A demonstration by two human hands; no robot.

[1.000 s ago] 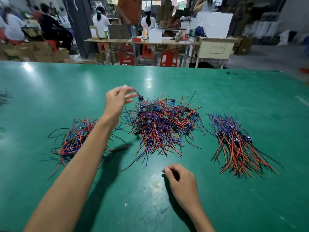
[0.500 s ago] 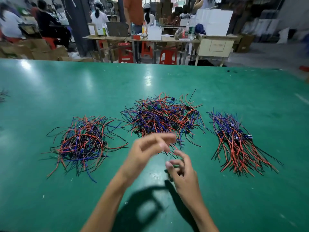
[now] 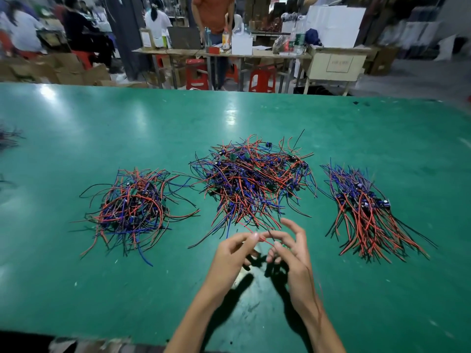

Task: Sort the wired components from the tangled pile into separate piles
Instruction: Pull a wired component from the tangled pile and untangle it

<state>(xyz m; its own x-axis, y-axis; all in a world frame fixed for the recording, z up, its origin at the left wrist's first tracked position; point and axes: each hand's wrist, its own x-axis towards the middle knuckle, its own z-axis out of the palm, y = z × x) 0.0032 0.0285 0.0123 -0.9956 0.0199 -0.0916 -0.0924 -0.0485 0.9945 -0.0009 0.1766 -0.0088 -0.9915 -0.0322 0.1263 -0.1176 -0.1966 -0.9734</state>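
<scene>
Readable text: none is showing anywhere.
Cream box point(image 3: 337, 62) at 1 o'clock: a framed label is sitting on its front, its print too blurred to read.
Bottles point(image 3: 295, 42) on far table: labels are showing as colour only, no letters legible.
White carton point(image 3: 241, 44): its face is showing blank.

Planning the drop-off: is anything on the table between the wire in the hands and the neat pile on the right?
Nothing visible. Both hands pinch a red wire, and only bare green table lies between it and the right pile.
</scene>
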